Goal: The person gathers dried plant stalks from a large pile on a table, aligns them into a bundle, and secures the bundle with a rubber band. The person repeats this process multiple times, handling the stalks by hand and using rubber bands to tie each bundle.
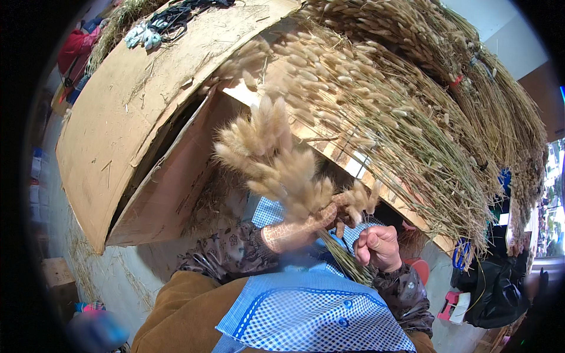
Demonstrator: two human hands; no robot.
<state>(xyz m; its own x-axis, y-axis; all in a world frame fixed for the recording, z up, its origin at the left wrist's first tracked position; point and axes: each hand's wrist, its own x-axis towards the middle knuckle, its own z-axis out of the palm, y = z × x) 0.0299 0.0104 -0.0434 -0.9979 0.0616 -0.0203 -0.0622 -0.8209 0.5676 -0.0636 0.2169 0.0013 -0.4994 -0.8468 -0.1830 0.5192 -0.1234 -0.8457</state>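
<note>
My left hand (300, 227), in a tan patterned glove, is closed around a bunch of dried bunny tail grass (265, 137). Its fluffy heads fan out to the upper left, and the bundled green stems (348, 260) run down towards my right sleeve. Close by on the right, my bare right hand (379, 247) has its fingers pinched together on a thin stem. Just above those fingers, a few smaller grass heads (362, 198) stand beside my left fingertips. Part of the stems passes behind my right hand.
Loose bunny tail stalks (397, 119) cover a wooden-edged work surface (318, 148) ahead, with thicker tied bundles (481, 84) behind. A cardboard sheet (119, 132) at left carries dark straps and a crumpled cloth (143, 35). A black bag (494, 287) and pink-and-white object (454, 306) sit at right.
</note>
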